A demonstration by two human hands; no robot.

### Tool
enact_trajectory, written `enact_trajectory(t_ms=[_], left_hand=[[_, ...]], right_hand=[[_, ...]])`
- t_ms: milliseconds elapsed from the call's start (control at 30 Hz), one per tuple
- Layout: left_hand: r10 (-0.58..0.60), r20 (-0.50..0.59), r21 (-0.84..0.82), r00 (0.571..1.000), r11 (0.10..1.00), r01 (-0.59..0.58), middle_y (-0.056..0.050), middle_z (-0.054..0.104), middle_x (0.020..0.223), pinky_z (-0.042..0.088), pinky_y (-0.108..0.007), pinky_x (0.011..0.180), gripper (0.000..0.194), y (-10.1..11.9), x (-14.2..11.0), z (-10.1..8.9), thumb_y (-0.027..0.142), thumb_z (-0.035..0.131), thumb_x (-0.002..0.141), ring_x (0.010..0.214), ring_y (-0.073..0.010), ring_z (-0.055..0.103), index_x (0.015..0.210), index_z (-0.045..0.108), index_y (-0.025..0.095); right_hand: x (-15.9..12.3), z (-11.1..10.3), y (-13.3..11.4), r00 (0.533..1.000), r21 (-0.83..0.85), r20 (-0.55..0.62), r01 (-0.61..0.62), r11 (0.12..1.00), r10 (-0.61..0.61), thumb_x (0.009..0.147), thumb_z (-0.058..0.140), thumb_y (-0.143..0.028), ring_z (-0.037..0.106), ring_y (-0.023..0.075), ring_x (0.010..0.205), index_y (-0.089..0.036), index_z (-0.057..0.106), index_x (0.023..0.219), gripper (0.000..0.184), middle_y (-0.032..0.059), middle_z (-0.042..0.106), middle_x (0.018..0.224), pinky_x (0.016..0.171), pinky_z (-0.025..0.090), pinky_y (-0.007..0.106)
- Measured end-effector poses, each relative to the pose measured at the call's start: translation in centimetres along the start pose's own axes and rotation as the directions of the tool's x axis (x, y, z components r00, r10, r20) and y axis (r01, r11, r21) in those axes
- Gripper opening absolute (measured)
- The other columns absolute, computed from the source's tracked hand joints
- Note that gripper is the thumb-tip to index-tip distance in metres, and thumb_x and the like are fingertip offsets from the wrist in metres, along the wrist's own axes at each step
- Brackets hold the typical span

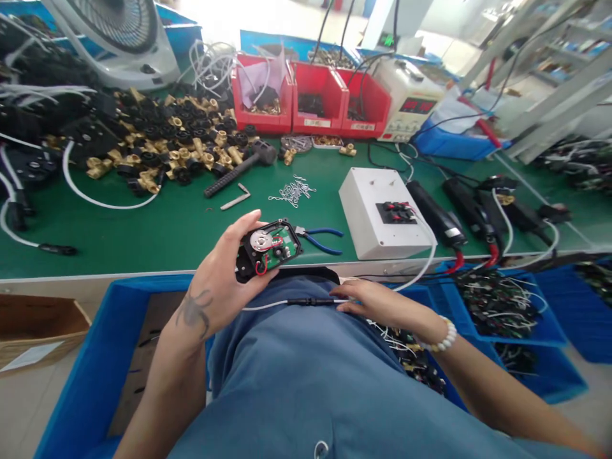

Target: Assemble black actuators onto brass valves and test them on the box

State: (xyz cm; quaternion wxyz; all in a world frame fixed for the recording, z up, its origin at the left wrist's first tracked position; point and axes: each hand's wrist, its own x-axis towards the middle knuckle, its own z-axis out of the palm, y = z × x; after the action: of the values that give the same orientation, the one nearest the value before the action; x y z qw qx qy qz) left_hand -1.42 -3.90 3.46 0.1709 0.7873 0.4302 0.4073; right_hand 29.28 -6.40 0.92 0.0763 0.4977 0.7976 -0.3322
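The half-curled left hand (217, 271) grips an open housing (272, 248); at its four o'clock, the right hand (377, 303) pinches white cable (341, 300).

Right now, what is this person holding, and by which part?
The left fingers hold an open black-cased device by opposite edges; the right fingers appear to pinch a white cable beside its black connector.

Shows a white fan (122, 60) at the back left, behind a heap of brass and black fittings (184, 137). Has a black mallet (243, 165) lying beside the heap, near a bent metal rod (234, 202) and a scatter of small wire clips (294, 190). Includes three red bins (318, 131) in a row and, lower left, a cardboard box (41, 315).
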Motion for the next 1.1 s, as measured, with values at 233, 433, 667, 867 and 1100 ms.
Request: enact_trajectory(t_ms=[233, 433, 667, 867, 1100], left_hand=[[0.099, 0.048, -0.112, 0.994, 0.989, -0.093, -0.006, 0.064, 0.136, 0.053, -0.027, 0.106, 0.086, 1.6, -0.1, 0.0, 0.018, 0.078, 0.084, 0.123, -0.0180, 0.065, 0.155, 0.030, 0.027], [0.099, 0.067, -0.175, 0.993, 0.981, -0.086, -0.006, 0.062, 0.140, 0.053, -0.030, 0.108, 0.091, 2.5, 0.0, -0.5, 0.021, 0.079, 0.083, 0.129, -0.0206, 0.062, 0.157, 0.027, 0.032], [-0.220, 0.169, 0.000, 0.961, 0.975, 0.223, -0.010, 0.062, 0.140, 0.051, -0.043, 0.111, 0.071, -2.7, 1.0, 2.3, 0.037, 0.075, 0.081, 0.126, -0.0266, 0.064, 0.144, 0.046, 0.021], [-0.223, 0.094, 0.226, 0.970, 0.954, 0.197, -0.020, 0.056, 0.145, 0.043, -0.057, 0.116, 0.070, -5.3, 1.2, 3.4, 0.055, 0.063, 0.088, 0.137, -0.0383, 0.052, 0.142, 0.049, 0.013], [-0.038, 0.276, 0.107, 0.960, 0.994, 0.009, -0.001, 0.078, 0.103, 0.064, -0.025, 0.078, 0.030, 1.8, -2.5, 4.0, 0.049, 0.055, 0.097, 0.090, -0.0187, 0.077, 0.114, 0.062, 0.026]], right_hand=[[0.5, 1.0, -0.5, 0.995, 0.039, -0.075, 0.072, 0.997, -0.069, 0.102, 0.050, -0.039, 0.067, 0.0246, 0.110, -0.017, 0.066, 0.133, 0.040, 0.0121, 0.069, 0.123, 0.096, 0.051, 0.034], [1.7, 1.9, -1.5, 0.984, 0.025, -0.114, 0.139, 0.990, -0.135, 0.105, 0.045, -0.038, 0.066, 0.0223, 0.097, -0.018, 0.070, 0.124, 0.038, 0.0123, 0.067, 0.113, 0.089, 0.051, 0.034], [0.4, 0.4, -2.5, 0.973, 0.040, -0.173, 0.165, 0.986, -0.155, 0.106, 0.045, -0.036, 0.065, 0.0185, 0.094, -0.015, 0.072, 0.116, 0.036, 0.0090, 0.069, 0.106, 0.085, 0.048, 0.029], [-1.1, -0.8, -2.9, 0.954, 0.141, -0.228, 0.232, 0.962, -0.196, 0.106, 0.048, -0.037, 0.064, 0.0121, 0.090, -0.015, 0.072, 0.111, 0.033, 0.0043, 0.071, 0.104, 0.084, 0.046, 0.022], [-2.0, -1.7, -2.8, 0.923, 0.168, -0.295, 0.305, 0.938, -0.247, 0.107, 0.046, -0.034, 0.058, 0.0102, 0.081, -0.011, 0.071, 0.110, 0.034, 0.0052, 0.068, 0.094, 0.076, 0.043, 0.021]])
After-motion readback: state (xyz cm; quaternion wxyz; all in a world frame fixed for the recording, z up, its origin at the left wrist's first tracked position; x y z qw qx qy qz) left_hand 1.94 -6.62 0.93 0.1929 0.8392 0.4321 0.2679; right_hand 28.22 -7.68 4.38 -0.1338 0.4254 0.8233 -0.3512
